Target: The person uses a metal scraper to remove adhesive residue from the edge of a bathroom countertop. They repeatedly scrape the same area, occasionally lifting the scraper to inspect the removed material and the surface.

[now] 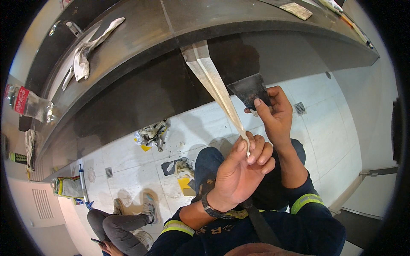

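A long strip of pale masking tape (218, 91) stretches down from the dark front face of the counter (166, 85), where its upper end still clings below the edge. The strip narrows and twists toward its lower end, which my left hand (239, 175) pinches between thumb and fingers. My right hand (277, 117) grips a black, flat scraper (253, 90) with a smeared blade, thumb on its face, held just right of the tape and apart from it. Darker, wet-looking patches mark the counter front around the tape's upper end.
A white rag (83, 59), a plastic bottle (30, 104) and a cloth (30, 147) lie on the counter at left. Crumpled waste (153, 134) and a dark flat piece (173, 167) lie on the tiled floor. Another person's legs (124, 230) show at lower left.
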Demonstrator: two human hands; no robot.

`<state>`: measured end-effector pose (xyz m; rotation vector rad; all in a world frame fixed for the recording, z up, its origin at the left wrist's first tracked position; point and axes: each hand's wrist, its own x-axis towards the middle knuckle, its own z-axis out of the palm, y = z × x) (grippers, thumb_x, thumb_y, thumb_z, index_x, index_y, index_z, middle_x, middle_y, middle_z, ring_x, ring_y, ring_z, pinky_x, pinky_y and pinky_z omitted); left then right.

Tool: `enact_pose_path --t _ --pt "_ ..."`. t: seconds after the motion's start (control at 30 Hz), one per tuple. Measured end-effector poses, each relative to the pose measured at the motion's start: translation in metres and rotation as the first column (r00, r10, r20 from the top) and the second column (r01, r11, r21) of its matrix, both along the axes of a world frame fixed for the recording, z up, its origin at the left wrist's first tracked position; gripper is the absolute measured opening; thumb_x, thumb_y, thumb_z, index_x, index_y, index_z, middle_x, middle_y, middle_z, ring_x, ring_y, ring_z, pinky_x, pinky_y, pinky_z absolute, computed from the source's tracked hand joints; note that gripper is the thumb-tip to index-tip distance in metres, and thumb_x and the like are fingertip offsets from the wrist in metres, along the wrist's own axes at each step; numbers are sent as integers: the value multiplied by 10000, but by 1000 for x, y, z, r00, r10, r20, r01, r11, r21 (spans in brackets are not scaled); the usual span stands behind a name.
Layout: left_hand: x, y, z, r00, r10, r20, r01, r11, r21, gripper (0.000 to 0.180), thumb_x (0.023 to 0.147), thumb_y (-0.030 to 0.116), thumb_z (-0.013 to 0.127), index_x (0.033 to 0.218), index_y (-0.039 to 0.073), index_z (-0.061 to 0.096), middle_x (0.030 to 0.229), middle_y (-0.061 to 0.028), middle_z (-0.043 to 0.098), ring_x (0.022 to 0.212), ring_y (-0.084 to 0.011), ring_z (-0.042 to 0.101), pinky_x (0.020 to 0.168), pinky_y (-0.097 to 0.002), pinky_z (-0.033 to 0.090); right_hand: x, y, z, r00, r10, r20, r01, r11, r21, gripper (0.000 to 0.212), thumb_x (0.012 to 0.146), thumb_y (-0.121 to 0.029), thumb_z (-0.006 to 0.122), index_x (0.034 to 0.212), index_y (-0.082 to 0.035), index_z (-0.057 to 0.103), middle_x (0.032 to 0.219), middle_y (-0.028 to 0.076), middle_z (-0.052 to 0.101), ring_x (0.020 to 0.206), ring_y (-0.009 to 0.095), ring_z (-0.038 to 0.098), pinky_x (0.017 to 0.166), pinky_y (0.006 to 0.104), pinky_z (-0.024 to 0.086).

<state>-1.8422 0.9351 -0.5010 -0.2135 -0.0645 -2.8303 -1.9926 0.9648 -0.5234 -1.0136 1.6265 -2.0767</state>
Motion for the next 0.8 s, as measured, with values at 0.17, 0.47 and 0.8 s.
enact_pose_path --t 0.17,0.47,0.8 --pt "2 3 -2 998 -3 -69 3 1000 7 190 1026 281 542 974 99 538 786 7 417 820 -139 423 715 -297 388 0 -2 -1 999 -26 -36 25 999 -22 182 941 -102 641 1014 33 542 882 128 690 778 152 691 678 267 546" --pt "4 7 2 998 -19 -68 18 1000 -9 201 1032 287 530 965 98 524 781 10 413 815 -136 430 711 -295 390 2 -4 -1 1000 -18 -25 17 999 -32 185 942 -95 641 1027 35 540 877 123 685 776 145 682 696 273 553" --pt "3 10 4 999 -51 -18 49 996 -75 219 1018 332 560 933 130 545 765 37 416 788 -120 410 679 -280 381 2 -2 -1 999 -39 -38 38 999 -11 174 938 -79 645 1024 32 542 896 113 676 803 141 675 712 276 550"
